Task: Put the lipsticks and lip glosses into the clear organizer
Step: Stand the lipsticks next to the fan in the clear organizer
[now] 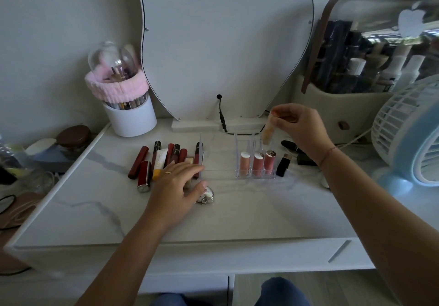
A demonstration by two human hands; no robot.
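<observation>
Lipsticks and lip glosses (166,160) lie in a loose heap at about 9 o'clock from the clear organizer (255,160), on the white marble-look table (237,210); I count roughly nine dark red or brown tubes there, plus one white tube with a yellow cap (159,163). Three pink glosses (257,163) stand upright side by side in the organizer's front row. One dark lipstick (283,165) leans just beside the organizer at its 3 o'clock side.

The right hand (301,129) hovers at the organizer's 12 o'clock, thumb and fingers pinching the top of one orange gloss tube (268,131), which hangs down from the grip with its lower end at the back row's rim. Whether it touches the organizer I cannot tell.

The left hand (177,186) rests flat with fingers spread over the near edge of the heap, gripping nothing that I can see; a small shiny trinket (206,195) sits at its 4 o'clock, touching the thumb
</observation>
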